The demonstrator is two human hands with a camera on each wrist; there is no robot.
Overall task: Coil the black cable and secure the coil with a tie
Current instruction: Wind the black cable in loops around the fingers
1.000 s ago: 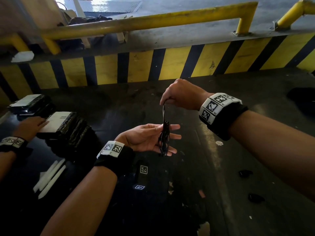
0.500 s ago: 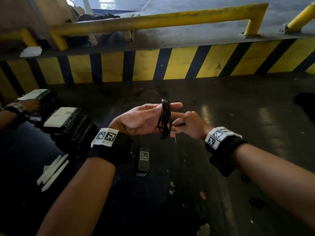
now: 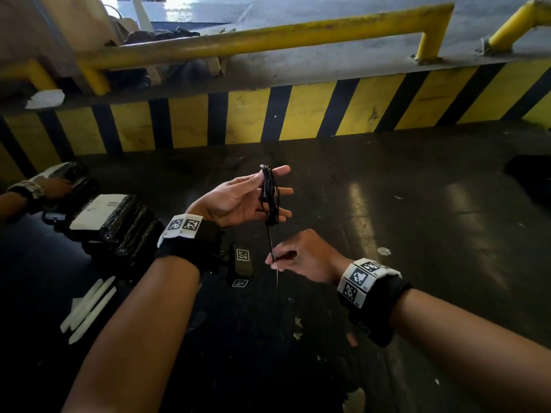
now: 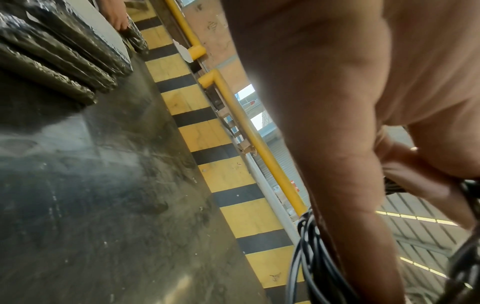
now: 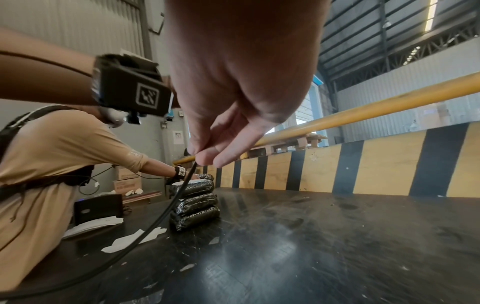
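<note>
The black cable coil [image 3: 269, 195] is looped around the straight fingers of my left hand [image 3: 238, 201], which is held palm up above the dark table. The thumb lies against the coil. A single strand [image 3: 272, 242] runs straight down from the coil to my right hand [image 3: 274, 260], which pinches it between thumb and fingertips just below the left hand. In the right wrist view the right hand [image 5: 205, 158] pinches the strand [image 5: 166, 207], which trails down toward the table. The left wrist view shows coil loops [image 4: 309, 267] beside the fingers. No tie can be made out.
Black wrapped bundles [image 3: 116, 225] with white labels lie at the left, where another person's hand [image 3: 50, 186] rests. White strips [image 3: 86, 305] lie near the front left. A small black marker block [image 3: 243, 257] sits under my hands. A yellow-black striped barrier [image 3: 298, 114] bounds the table's far side.
My right hand has gone from above the coil down past it to below, drawing the strand with it. My left hand with the coil has risen a little.
</note>
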